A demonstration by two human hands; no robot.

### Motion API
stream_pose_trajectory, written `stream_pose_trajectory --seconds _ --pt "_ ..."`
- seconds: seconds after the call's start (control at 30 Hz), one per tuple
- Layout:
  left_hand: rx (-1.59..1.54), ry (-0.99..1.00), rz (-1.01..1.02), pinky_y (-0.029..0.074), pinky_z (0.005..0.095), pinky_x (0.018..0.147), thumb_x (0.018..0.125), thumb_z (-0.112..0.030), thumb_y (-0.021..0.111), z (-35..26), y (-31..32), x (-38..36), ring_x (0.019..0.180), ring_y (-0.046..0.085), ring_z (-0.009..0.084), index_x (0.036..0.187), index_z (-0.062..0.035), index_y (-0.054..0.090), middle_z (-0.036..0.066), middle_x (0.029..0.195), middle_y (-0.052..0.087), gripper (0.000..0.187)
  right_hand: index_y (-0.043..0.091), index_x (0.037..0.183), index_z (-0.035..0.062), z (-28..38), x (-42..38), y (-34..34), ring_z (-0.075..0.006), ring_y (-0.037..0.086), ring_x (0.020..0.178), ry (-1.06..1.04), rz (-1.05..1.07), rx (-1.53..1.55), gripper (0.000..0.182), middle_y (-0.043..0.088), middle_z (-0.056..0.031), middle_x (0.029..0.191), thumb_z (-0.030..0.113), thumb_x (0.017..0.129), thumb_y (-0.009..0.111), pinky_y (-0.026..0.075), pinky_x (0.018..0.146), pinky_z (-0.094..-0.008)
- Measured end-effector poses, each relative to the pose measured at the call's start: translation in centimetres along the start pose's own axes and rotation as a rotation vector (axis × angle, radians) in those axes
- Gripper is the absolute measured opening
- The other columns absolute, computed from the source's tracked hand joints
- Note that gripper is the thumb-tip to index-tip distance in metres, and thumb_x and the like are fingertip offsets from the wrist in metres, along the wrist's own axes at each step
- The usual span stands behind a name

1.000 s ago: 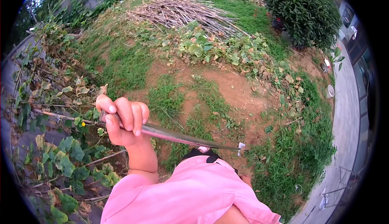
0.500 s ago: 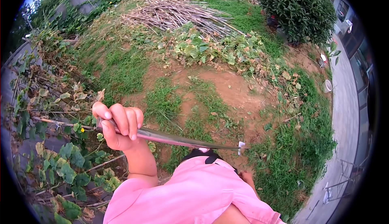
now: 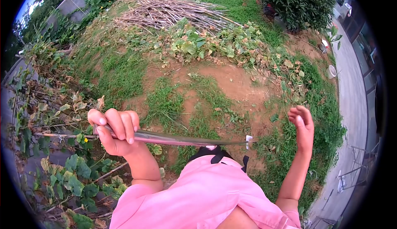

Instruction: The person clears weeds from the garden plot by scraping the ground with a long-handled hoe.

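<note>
My left hand (image 3: 115, 130) is closed around one end of a long, narrow, shiny strip (image 3: 178, 139). Dark grey-green along the top and pinkish below, the strip tapers as it stretches right across the view, above my waist. Beside its far tip shows a small white piece (image 3: 248, 139); I cannot tell if it belongs to the strip. My right hand (image 3: 302, 123) is raised over the grass on the right, apart from the strip, fingers loosely bent and nothing visible in them. My pink shirt (image 3: 206, 187) fills the bottom.
Leafy vines (image 3: 74, 171) on thin poles crowd the left side. Ahead lie weedy soil (image 3: 227, 84), wilted vines (image 3: 202, 43) and a heap of dry stalks (image 3: 173, 11). A dense bush (image 3: 293, 3) stands far right, by a paved path (image 3: 353, 100) and a white pot (image 3: 331, 71).
My right hand has come up from beside my waist to chest height on the right. My left hand still grips the strip, slightly further left, and the strip lies more level.
</note>
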State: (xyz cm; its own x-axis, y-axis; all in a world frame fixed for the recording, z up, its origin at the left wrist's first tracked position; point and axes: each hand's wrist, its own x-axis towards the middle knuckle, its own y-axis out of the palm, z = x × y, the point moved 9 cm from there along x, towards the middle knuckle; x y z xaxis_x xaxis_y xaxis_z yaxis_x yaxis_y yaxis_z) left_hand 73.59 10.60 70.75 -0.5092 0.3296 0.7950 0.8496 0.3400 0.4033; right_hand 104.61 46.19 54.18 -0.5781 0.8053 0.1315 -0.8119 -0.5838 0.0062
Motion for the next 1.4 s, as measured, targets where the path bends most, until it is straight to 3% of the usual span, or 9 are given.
stream_pose_trajectory --seconds 0.07,0.1,0.13,0.2,0.27,0.97,1.13,1.4 --pt "-0.015 0.001 0.013 0.036 0.0279 0.052 0.096 -0.023 0.037 0.0 0.5 0.0 0.043 0.043 0.0096 0.095 -0.0082 0.04 0.0 0.059 0.041 0.015 0.042 0.121 -0.0026 13.5 -0.5 0.6 -0.027 0.053 0.105 -0.543 0.043 -0.032 0.051 0.051 -0.0171 0.117 0.03 0.085 0.058 0.041 0.092 -0.0392" --pt "-0.024 0.0 0.021 0.036 0.0277 0.052 0.096 -0.023 0.036 0.1 0.7 0.0 0.043 0.042 0.0096 0.095 -0.0081 0.04 0.0 0.059 0.041 0.015 0.042 0.125 0.0025 19.0 -2.0 1.6 -0.0315 0.046 0.114 -0.829 0.151 -0.097 0.052 0.043 -0.0208 0.127 0.037 0.087 0.052 0.038 0.094 -0.0448" --pt "-0.032 -0.001 0.029 0.036 0.0275 0.052 0.096 -0.023 0.036 0.1 0.8 -0.1 0.043 0.042 0.0097 0.096 -0.0077 0.04 0.001 0.059 0.041 0.016 0.042 0.125 0.0024 23.2 -4.0 2.3 -0.0316 0.047 0.114 -1.085 0.212 -0.17 0.052 0.043 -0.0208 0.127 0.037 0.087 0.052 0.038 0.094 -0.0448" --pt "-0.028 -0.004 0.042 0.036 0.0274 0.052 0.096 -0.022 0.035 -0.1 1.1 -0.2 0.043 0.043 0.01 0.096 -0.0072 0.041 0.001 0.059 0.041 0.016 0.042 0.125 0.0024 27.5 -7.3 3.8 -0.0316 0.047 0.114 -1.381 0.273 -0.265 0.052 0.043 -0.0208 0.127 0.036 0.087 0.052 0.038 0.094 -0.0448" --pt "-0.025 -0.002 0.047 0.036 0.0272 0.051 0.096 -0.022 0.035 -0.4 1.0 -0.3 0.044 0.043 0.01 0.096 -0.0068 0.042 0.001 0.06 0.041 0.016 0.042 0.125 0.0024 29.0 -8.7 5.2 -0.0316 0.047 0.114 -1.507 0.29 -0.311 0.052 0.043 -0.0209 0.127 0.036 0.087 0.052 0.038 0.094 -0.0448" --pt "-0.016 -0.01 0.042 0.036 0.0282 0.052 0.096 -0.023 0.034 -0.7 1.1 -0.6 0.042 0.04 0.01 0.095 -0.007 0.04 0.001 0.059 0.04 0.017 0.041 0.125 0.0023 28.5 -9.0 7.4 -0.0318 0.047 0.114 -1.657 0.196 -0.305 0.05 0.044 -0.0211 0.125 0.036 0.088 0.049 0.036 0.096 -0.0449" --pt "0.025 0.025 0.001 0.035 0.0264 0.045 0.095 -0.023 0.039 -0.9 1.0 -0.5 0.04 0.041 0.0095 0.094 -0.0087 0.036 0.0 0.058 0.041 0.014 0.041 0.125 0.0023 28.5 -8.5 7.4 -0.0319 0.047 0.114 -1.675 0.171 -0.325 0.05 0.044 -0.0211 0.125 0.035 0.088 0.049 0.036 0.096 -0.0449" --pt "0.005 0.02 0.028 0.039 0.029 0.051 0.096 -0.021 0.034 -1.0 1.4 -0.4 0.042 0.044 0.01 0.093 -0.0083 0.035 0.001 0.058 0.041 0.013 0.041 0.125 0.0022 30.0 -8.1 7.3 -0.032 0.047 0.114 -1.74 0.134 -0.323 0.05 0.045 -0.0212 0.124 0.035 0.088 0.048 0.036 0.096 -0.0449"
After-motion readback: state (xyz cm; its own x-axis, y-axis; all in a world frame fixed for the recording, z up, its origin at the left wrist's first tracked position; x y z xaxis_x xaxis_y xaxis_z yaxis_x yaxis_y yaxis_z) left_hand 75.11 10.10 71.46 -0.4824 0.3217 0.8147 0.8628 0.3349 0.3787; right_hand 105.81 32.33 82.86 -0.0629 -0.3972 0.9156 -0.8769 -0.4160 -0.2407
